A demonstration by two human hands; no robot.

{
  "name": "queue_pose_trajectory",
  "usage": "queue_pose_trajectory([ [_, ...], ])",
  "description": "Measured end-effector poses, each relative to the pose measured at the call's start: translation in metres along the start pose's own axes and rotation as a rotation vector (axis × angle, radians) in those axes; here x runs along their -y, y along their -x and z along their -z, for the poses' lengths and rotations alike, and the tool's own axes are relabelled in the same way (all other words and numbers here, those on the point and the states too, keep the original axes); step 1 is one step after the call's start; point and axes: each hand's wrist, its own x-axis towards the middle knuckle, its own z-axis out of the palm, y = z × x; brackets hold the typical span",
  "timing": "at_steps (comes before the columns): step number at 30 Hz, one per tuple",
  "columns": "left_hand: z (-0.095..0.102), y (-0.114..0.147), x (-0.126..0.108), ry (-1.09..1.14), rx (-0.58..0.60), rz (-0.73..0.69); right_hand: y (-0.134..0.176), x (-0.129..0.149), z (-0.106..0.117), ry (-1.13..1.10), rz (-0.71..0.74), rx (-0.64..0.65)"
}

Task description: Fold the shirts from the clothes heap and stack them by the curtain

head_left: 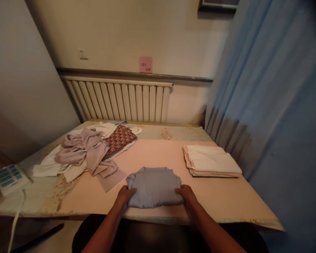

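Note:
A folded blue-grey ribbed top (pixel 155 188) lies at the front middle of the table, on a pink cloth (pixel 158 151). My left hand (pixel 125 194) grips its left edge, thumb on top and fingers hidden beneath. At the opposite edge my right hand (pixel 186 194) pinches the fabric the same way. To the right is a stack of folded clothes (pixel 213 160) with a white piece uppermost. A loose heap on the left includes a mauve garment (pixel 85 149) and a red patterned cloth (pixel 122 138).
A white power strip (pixel 12 180) with a cable sits at the table's left corner. Behind the table is a radiator (pixel 121 100), with a pink note (pixel 145 64) above it. A blue curtain (pixel 255 105) hangs along the right side.

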Motion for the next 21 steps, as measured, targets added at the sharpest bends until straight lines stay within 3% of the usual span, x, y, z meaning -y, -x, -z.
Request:
queue_pose_trajectory([
  [5, 0.001, 0.007, -0.009, 0.25, 0.193, 0.011, 0.003, 0.009, 0.0, -0.21, -0.048, 0.124],
  [8, 0.002, 0.014, -0.017, 0.355, 0.336, 0.045, 0.011, 0.019, 0.01, -0.3, -0.038, 0.181],
  [12, 0.002, 0.022, -0.036, 0.515, 0.434, 0.064, 0.018, 0.033, 0.029, -0.383, -0.012, 0.227],
  [16, -0.004, 0.03, -0.07, 0.552, 0.476, 0.023, 0.021, 0.05, 0.061, -0.483, 0.029, 0.315],
  [21, -0.031, 0.034, -0.125, 0.526, 0.528, -0.052, 0.015, 0.076, 0.124, -0.545, 0.104, 0.315],
])
